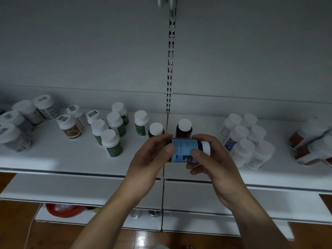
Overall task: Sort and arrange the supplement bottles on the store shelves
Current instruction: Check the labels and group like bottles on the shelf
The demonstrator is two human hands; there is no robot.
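Both forearms rise from the bottom of the view and meet in front of the shelf (80, 159), where the left hand (149, 159) and the right hand (213, 159) share one dark bottle (185, 150) with a blue label. Each hand is closed on it: the left thumb lies across the base end of the label, the right thumb presses the label lower down near the cap end, and the remaining fingers wrap behind and beneath. The bottle lies on its side, long axis running from hand to hand, base toward the left hand and white cap (205, 147) poking out past the right fingers. It is held off the shelf, above the front edge, label turned up as though being read. Straight beyond the hands stand two dark bottles (184, 130) with white caps, one behind each set of knuckles, and these look like its kin. Off past the left hand stand green-labelled bottles (113, 144), upright; farther that way, an orange-labelled one and grey-labelled ones. Off past the right hand stands a tight cluster of white bottles (248, 141), and farther still red-labelled ones, blurred. My judgement is that the coming move turns on the axis: the bottle must be swung from lying to upright, cap up, and since the cap sits at the right hand, that hand is better placed to lift its end while the left lets go, then set it down just beyond.
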